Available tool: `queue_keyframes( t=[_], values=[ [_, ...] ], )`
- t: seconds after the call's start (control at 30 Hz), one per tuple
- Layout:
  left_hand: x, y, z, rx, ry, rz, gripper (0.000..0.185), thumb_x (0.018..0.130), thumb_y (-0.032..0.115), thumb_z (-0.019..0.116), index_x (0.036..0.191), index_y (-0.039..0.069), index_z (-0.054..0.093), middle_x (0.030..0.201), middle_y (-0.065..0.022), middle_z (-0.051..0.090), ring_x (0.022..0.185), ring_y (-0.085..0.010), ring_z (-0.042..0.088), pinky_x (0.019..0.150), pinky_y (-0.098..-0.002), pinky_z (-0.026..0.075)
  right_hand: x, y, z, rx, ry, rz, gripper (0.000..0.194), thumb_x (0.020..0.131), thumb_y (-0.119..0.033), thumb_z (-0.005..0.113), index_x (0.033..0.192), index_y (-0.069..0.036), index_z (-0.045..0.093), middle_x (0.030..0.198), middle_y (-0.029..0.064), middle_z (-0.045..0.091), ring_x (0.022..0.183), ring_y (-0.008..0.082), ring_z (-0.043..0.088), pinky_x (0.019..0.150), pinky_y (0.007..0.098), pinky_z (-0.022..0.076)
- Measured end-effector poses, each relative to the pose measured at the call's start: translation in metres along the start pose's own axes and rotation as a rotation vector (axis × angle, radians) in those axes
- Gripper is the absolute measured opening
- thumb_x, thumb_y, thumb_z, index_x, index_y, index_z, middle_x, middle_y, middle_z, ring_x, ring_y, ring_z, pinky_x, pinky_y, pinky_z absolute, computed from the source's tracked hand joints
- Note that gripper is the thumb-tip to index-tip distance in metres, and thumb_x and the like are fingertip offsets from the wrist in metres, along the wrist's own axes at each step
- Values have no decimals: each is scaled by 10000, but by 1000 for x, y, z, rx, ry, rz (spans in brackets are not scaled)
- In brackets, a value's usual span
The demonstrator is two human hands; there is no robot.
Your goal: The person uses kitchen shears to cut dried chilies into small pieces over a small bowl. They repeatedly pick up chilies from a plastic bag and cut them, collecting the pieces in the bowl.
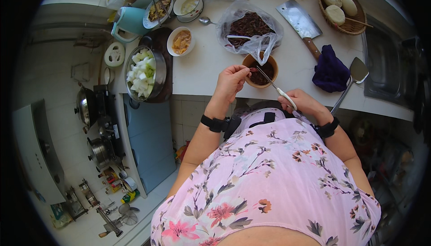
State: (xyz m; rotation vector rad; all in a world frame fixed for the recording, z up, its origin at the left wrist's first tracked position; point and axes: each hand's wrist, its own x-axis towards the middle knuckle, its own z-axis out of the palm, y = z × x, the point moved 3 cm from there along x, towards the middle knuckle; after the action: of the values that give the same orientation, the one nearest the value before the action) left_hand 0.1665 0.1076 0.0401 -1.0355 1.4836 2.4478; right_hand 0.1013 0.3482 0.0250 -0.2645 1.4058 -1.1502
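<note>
Between finger and thumb, my left hand (231, 80) pinches a dried red chili (253, 70) over the near part of a brown bowl (276, 72). Scissors with white handles (286, 98) are in my right hand (301, 100), their blades reaching over the bowl to the chili. Dark reddish pieces lie inside the bowl. Just behind it sits a clear plastic bag (274, 32) of dried chilies (251, 23), with a white spoon handle (238, 37) lying across them. One corner of the bag hangs over the bowl's far rim.
On the right are a cleaver (299, 18), a dark purple cloth (331, 69), a spatula (359, 70), a basket of buns (362, 25) and a sink (382, 74). Leftward stand a white bowl of orange food (181, 41), a steel bowl of cut pale-green vegetable (141, 74) and a light-blue pitcher (132, 22).
</note>
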Motion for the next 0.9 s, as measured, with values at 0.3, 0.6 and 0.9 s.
queue_keyframes(
  t=[0.3,0.6,0.9],
  values=[
    [1,3,10,214,-21,10,105,895,106,670,947,16,653,792,-43,685,485,-28,436,416,-162,315,7,-7,-2,-98,-30,4,414,930,-381,642,691,-44,619,613,-3,563,556,73,518,521,234,400],
    [8,11,11,248,23,51,114,902,109,662,940,3,674,810,-50,700,479,-27,426,415,-167,304,2,-4,-6,-73,-19,12,437,930,-419,629,728,-32,622,657,7,589,596,75,541,547,231,419],
    [8,12,11,332,65,137,218,931,171,652,1070,7,684,844,-30,687,558,-28,457,487,-178,365,2,-4,-14,-86,25,15,417,939,-405,603,784,-19,635,680,6,595,608,78,541,569,222,431]
  ],
)
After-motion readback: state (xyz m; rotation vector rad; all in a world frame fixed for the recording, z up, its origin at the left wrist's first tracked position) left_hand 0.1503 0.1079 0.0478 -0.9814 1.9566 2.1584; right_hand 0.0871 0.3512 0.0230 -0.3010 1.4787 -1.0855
